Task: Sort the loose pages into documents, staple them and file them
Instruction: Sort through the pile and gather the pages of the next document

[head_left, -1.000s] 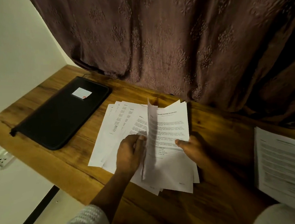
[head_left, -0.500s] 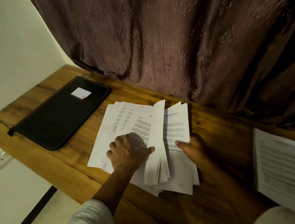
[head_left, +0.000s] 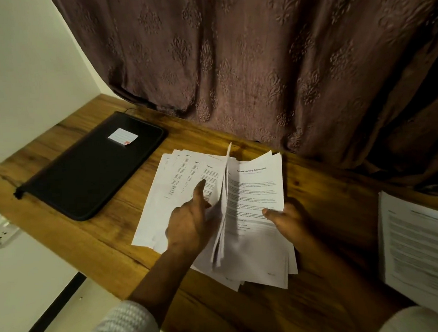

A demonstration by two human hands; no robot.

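lifted sheets (head_left: 225, 207) back upright | my left hand (head_left: 188, 226) beside them, index straight on fanned pages (head_left: 163, 204) | right hand (head_left: 288, 224) pinches title-page stack (head_left: 259, 257)

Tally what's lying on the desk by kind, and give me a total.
Paper piles: 2 (fanned pile, right-edge stack)
Black folder: 1
White label on the folder: 1
Total: 4
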